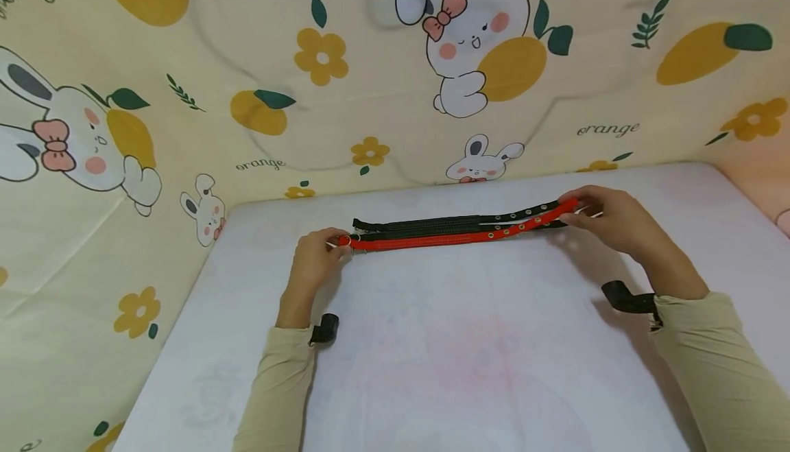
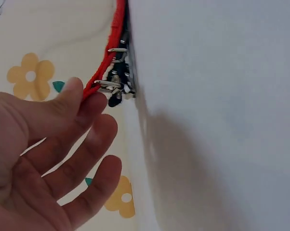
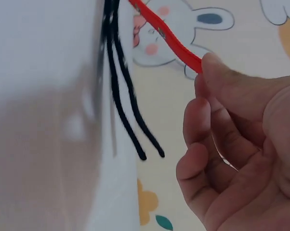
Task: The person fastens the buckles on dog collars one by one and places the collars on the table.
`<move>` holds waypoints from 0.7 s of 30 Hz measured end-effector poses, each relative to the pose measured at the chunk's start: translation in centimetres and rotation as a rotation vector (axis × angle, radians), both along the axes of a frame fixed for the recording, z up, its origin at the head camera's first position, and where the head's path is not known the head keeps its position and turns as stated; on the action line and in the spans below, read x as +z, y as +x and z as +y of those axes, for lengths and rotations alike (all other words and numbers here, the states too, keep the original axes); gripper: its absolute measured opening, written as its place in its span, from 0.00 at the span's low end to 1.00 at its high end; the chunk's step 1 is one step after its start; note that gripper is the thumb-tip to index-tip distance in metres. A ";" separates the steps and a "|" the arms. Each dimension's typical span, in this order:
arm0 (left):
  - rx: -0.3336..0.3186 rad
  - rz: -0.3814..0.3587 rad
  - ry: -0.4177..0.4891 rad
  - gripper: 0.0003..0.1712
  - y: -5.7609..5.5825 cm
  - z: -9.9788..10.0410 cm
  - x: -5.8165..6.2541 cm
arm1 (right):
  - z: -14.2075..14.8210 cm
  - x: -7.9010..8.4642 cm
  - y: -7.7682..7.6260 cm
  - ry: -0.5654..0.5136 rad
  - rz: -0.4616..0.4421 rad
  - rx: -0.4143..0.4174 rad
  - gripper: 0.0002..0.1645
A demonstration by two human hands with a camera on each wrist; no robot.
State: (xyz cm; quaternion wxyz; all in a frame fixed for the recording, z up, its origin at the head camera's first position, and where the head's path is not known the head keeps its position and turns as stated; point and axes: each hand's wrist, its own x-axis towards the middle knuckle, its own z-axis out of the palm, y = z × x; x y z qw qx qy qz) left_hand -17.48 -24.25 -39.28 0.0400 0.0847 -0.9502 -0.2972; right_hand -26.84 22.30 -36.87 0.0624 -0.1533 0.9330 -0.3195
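A red collar (image 1: pixel 426 241) with metal eyelets and a buckle stretches between my two hands, just in front of black collars (image 1: pixel 432 224) on the white table. My left hand (image 1: pixel 313 260) pinches its buckle end between thumb and forefinger; the left wrist view shows metal buckle parts (image 2: pixel 109 84) beside the fingertips. At the other end, my right hand (image 1: pixel 614 222) pinches the red tip, which is raised above the table. In the right wrist view, two black strap ends (image 3: pixel 135 120) hang apart from the fingers, not held.
The white table (image 1: pixel 432 356) spreads out in front of both arms. Behind it and at the left rises a cream cloth (image 1: pixel 370 95) printed with rabbits, flowers and oranges. A black wrist camera mount sits on each sleeve.
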 end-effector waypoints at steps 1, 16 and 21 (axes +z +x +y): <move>-0.008 0.012 0.013 0.18 -0.1 -0.1 0.0 | -0.1 0.0 0.0 -0.016 -0.012 0.009 0.25; -0.121 0.106 0.080 0.17 -0.1 0.6 1.9 | -2.7 1.4 -0.1 -0.062 0.035 0.008 0.21; -0.176 0.163 0.053 0.16 -0.1 1.4 3.8 | -3.6 2.8 0.2 -0.108 0.039 0.015 0.25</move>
